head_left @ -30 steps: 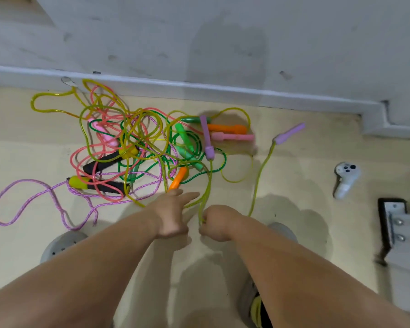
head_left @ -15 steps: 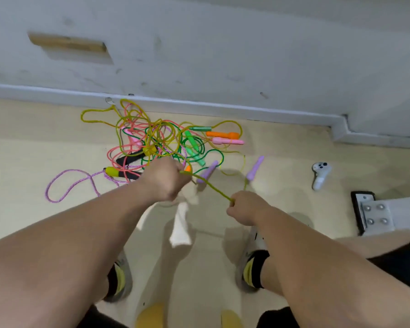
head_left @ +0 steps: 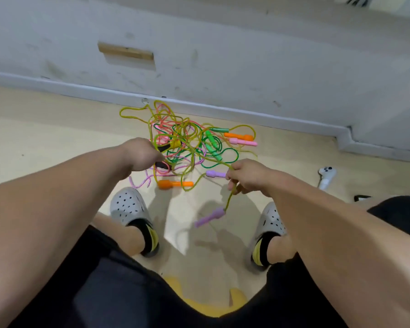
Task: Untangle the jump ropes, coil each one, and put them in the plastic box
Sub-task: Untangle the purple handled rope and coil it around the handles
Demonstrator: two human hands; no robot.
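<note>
Both hands have drawn apart since half a second ago, and a purple handle [head_left: 210, 217] that lay on the floor [head_left: 45, 138] then now dangles in the air.

The left hand [head_left: 141, 155] is curled at the left edge of the tangle of jump ropes [head_left: 187, 140]. Its fingers are turned away, so I cannot tell whether it grips a strand. The tangle lies on the floor close to the skirting board [head_left: 270, 116], with an orange handle [head_left: 174, 184] at its near edge.

A yellow-green rope [head_left: 228, 200] runs out of the heap to the right hand [head_left: 249, 177], which pinches it. From there the rope drops to the purple handle, which hangs between the left clog [head_left: 128, 204] and the right clog [head_left: 271, 221]. Well to the right, a white controller [head_left: 326, 176] lies on the floor.
</note>
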